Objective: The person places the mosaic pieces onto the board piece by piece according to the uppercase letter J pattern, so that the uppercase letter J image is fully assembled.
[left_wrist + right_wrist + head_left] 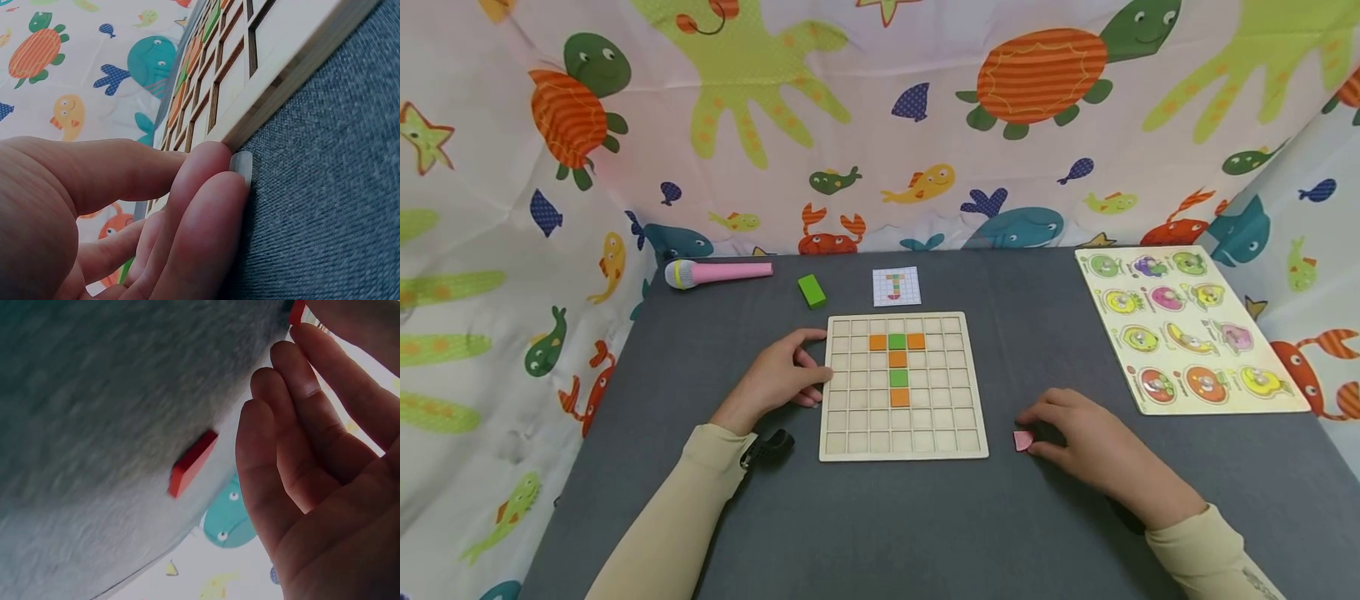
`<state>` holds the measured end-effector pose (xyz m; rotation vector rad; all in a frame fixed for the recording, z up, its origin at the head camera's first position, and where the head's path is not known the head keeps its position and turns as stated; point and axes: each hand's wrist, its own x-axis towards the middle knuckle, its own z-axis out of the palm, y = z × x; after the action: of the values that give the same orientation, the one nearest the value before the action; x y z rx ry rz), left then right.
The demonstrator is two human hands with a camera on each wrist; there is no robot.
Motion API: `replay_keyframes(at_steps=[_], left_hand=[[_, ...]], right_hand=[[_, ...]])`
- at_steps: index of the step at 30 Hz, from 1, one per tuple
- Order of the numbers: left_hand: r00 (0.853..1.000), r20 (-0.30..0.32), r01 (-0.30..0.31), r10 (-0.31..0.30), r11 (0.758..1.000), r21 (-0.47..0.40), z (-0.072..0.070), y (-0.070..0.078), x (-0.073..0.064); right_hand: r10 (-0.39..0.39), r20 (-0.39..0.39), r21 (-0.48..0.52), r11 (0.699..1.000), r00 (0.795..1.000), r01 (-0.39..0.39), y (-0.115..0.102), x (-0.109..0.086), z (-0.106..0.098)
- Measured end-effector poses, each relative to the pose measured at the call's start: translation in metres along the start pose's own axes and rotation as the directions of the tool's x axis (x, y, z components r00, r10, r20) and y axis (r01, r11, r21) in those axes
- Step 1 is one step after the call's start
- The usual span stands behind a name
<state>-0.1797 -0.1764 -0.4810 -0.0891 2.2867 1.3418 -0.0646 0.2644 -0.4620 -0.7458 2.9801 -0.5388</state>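
Observation:
A square wooden grid board (857, 421) lies on the table, with orange and green square tiles (898, 377) forming a T in its cells. My left hand (778, 371) holds the board's left edge; in the left wrist view its curled fingers (209, 219) sit against the wooden side. To the right of the board, my right hand (1078, 442) pinches a small pinkish-red tile (1022, 440) between thumb and index finger, low over the cloth. Another red piece (194, 464) shows on the table in the right wrist view; the hand hides it from the head view.
Behind the board lies a small card (910, 293) printed with a coloured tile pattern. A green block (812, 292) and a pink toy microphone (730, 272) are left of it. At the right lies a picture board of fruits and vegetables (1183, 371). A patterned curtain (880, 133) encloses the table.

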Motion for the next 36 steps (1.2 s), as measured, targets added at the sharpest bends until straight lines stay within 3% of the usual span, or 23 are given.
replay_keyframes(at_steps=[8, 18, 28, 36], left_hand=[[1.000, -0.005, -0.015, 0.015, 1.000, 0.005, 0.000, -0.002, 0.001], [1.000, -0.004, -0.025, 0.025, 1.000, -0.001, -0.001, -0.005, 0.002], [1.000, -0.001, -0.025, 0.024, 1.000, -0.001, -0.001, -0.001, -0.003], [1.000, -0.002, -0.021, 0.021, 1.000, -0.005, -0.001, 0.000, -0.002]], right_hand=[[-0.017, 0.002, -0.001, 1.000, 1.000, 0.017, -0.006, 0.011, 0.002], [0.018, 0.057, 0.022, 1.000, 0.998, -0.019, -0.011, 0.023, 0.003], [0.002, 0.043, 0.024, 1.000, 0.999, -0.003, -0.016, 0.031, 0.003], [-0.057, 0.027, 0.048, 0.997, 0.998, 0.056, -0.041, 0.063, 0.008]])
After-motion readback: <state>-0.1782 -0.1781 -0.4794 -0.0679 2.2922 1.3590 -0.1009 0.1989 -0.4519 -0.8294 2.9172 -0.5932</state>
